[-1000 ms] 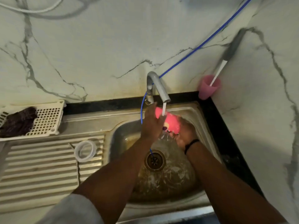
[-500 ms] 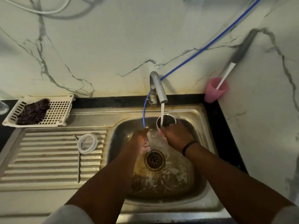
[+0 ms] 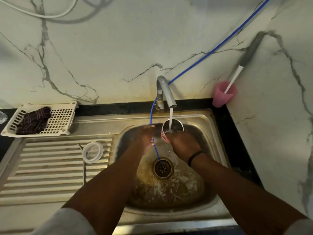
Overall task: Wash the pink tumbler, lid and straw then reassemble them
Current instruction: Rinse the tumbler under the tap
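My right hand (image 3: 183,143) grips the pink tumbler (image 3: 172,128) and holds it upright in the sink, mouth up. Water from the tap (image 3: 166,92) runs into its dark inside. Only the rim and a strip of the pink wall show above my fingers. My left hand (image 3: 145,136) hangs just left of the tumbler with relaxed fingers and holds nothing. The clear round lid (image 3: 92,152) lies on the draining board (image 3: 42,167). A thin straw-like rod (image 3: 84,168) lies beside the lid along the board's ribs.
A blue hose (image 3: 211,51) comes down the marble wall and runs into the sink drain (image 3: 163,168). A pink cup (image 3: 220,97) with a long brush stands in the back right corner. A white basket (image 3: 62,116) holding a dark cloth sits back left.
The tumbler has gone from lying tilted between both hands to standing mouth-up under the stream. My left hand has come off it and dropped to its left.
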